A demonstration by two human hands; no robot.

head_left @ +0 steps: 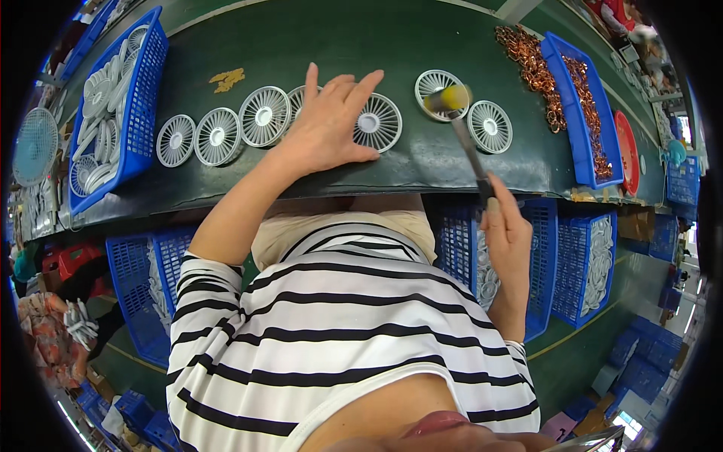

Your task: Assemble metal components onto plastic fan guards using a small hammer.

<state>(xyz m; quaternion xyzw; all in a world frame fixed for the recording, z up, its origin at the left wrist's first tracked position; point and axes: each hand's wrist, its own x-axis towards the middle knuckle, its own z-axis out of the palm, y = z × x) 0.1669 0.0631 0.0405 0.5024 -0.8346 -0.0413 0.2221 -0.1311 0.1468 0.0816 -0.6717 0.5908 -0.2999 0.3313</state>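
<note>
My right hand [506, 230] is wrapped round the dark grip of a hammer [473, 151] with a blurred yellow head. That head is over a spoked, light-grey plastic disc [429, 79]; whether they touch is unclear. My left hand [327, 124] is spread with fingers apart, above the row of discs. Its thumb lies by the lower edge of another spoked disc [380, 124], and it partly hides one more behind it. Further left, several like discs [218, 136] stand in a row. To the right of the hammer head lies a single disc [489, 126].
A blue basket [139, 120] heaped with grey discs stands at the left. On the right are a pile of copper-coloured rings [531, 68], a blue basket [576, 120] of them and a red basin [627, 151]. Yellowish bits [227, 80] lie on the green table [361, 38]. Blue crates [538, 271] stand below.
</note>
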